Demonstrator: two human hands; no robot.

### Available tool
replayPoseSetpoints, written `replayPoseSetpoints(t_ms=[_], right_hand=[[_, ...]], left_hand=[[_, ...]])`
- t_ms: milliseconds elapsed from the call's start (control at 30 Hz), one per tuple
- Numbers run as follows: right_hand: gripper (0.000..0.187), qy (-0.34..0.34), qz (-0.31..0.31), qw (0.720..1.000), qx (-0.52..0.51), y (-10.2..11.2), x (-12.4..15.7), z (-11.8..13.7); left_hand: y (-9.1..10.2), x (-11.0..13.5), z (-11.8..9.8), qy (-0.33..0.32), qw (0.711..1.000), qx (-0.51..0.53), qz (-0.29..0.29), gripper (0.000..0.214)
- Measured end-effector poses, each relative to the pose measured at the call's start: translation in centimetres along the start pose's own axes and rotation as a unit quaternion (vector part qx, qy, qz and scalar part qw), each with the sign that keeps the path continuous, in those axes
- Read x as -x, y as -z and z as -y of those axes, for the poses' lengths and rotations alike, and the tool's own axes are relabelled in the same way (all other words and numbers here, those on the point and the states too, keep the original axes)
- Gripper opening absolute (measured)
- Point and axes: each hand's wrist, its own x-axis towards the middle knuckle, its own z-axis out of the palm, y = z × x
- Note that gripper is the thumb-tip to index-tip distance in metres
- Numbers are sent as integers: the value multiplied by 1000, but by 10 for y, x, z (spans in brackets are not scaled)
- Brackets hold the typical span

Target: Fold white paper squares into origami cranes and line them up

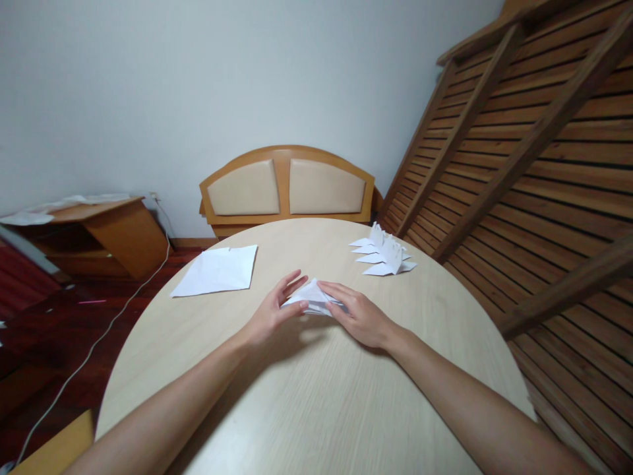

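Note:
A partly folded sheet of white paper (314,296) is held between my two hands, just over the middle of the round table (306,409). My left hand (277,305) grips its left side, thumb along the near edge and the other fingers apart behind it. On the right side, my right hand (360,313) pinches the paper, fingers on top and thumb at the near edge. Several folded white paper figures (383,254) with pointed wings stand in a row at the far right. A flat stack of white paper (217,269) lies at the far left.
Behind the table stands a wooden headboard (284,185) with two cream panels. A slatted wooden frame (519,165) leans along the right. To the left are a low wooden cabinet (143,241) and a white cable (106,330) on the dark floor.

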Motion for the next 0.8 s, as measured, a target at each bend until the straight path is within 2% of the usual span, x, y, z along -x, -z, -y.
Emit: replayPoseSetpoints(t_ms=[167,400,567,667,800], right_hand=[[51,-4,-17,1000,22,-2,0,3],[64,18,-30,996,85,-3,0,0],[64,2,-34,994,100,-2,0,0],[57,-18,-42,993,111,-2,-1,-1],[43,-37,-66,989,130,-2,-4,-2]], left_hand=[[-3,-3,5,-9,1000,-2,-30,80],[-2,-5,7,27,996,-2,-84,66],[-4,-6,7,26,997,-23,-76,62],[-4,-7,11,-13,996,-57,-64,57],[-3,-8,15,-84,981,-149,-87,48]])
